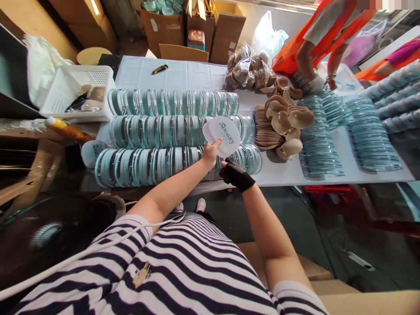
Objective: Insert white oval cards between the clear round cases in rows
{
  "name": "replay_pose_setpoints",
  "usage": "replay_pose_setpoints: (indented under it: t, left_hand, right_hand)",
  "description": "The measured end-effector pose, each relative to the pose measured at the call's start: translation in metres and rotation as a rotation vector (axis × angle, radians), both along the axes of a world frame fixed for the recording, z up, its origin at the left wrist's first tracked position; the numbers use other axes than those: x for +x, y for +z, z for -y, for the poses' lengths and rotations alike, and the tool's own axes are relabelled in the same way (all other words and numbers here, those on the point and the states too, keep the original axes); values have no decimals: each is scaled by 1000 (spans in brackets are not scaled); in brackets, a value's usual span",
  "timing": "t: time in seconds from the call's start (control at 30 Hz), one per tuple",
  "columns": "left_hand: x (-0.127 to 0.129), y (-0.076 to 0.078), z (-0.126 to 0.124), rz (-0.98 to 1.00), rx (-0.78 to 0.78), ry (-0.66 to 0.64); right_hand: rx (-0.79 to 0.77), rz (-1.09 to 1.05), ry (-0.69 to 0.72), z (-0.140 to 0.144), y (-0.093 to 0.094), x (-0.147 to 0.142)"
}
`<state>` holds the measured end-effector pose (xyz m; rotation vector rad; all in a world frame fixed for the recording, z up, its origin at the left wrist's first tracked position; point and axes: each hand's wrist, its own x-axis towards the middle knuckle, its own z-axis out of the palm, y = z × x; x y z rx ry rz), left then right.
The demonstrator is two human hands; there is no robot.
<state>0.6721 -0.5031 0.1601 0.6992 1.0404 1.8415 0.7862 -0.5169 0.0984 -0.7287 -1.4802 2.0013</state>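
My left hand holds a round white case printed with "beauty" up over the table. My right hand, in a black glove, is at the case's lower edge, near the table's front edge; what its fingers do is partly hidden. Under the case lie three long rows of teal-rimmed round cases standing on edge. To the right sits a heap of beige sponge puffs.
A white tablecloth covers the table. White basket at left, yellow-black cutter at the back, bagged puffs, more teal case stacks at right. A person in orange works across the table. Cardboard boxes stand behind.
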Motion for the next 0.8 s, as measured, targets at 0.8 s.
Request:
replay_pose_setpoints:
  t: [0.8]
  left_hand:
    - [-29, 20, 55, 42, -58, -106]
  right_hand:
    - [617, 230, -1337, 43, 14, 4]
